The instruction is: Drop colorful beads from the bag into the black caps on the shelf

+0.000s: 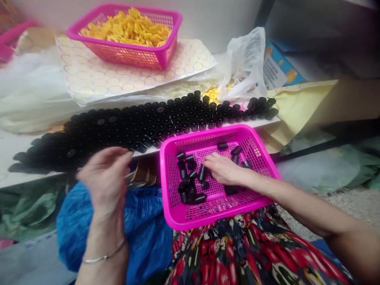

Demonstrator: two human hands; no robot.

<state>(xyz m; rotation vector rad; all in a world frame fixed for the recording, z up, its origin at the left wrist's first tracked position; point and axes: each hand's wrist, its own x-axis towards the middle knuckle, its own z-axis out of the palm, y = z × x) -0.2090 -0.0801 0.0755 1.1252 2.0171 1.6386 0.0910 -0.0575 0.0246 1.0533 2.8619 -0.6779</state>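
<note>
Inside the pink basket (pixel 221 219) on my lap, my right hand (pixel 224 169) reaches down with its fingers bent together at a small black cylinder (pixel 202 173), which it seems to pinch. Several more loose black cylinders lie around it, most of them at the basket's left side. My left hand (pixel 107 174), slightly blurred, is held at the table's front edge. Its fingers are curled and pressed together, close to the rows of upright black cylinders (pixel 133 122); whatever they may hold is hidden.
A second pink basket (pixel 118 51) full of yellow plastic pieces stands behind on a sheet printed with circles (pixel 190 65). A white plastic bag (pixel 246 59), a blue box (pixel 280 65) and yellow paper (pixel 299 111) are at the right. A blue bag (pixel 145 233) hangs below the table.
</note>
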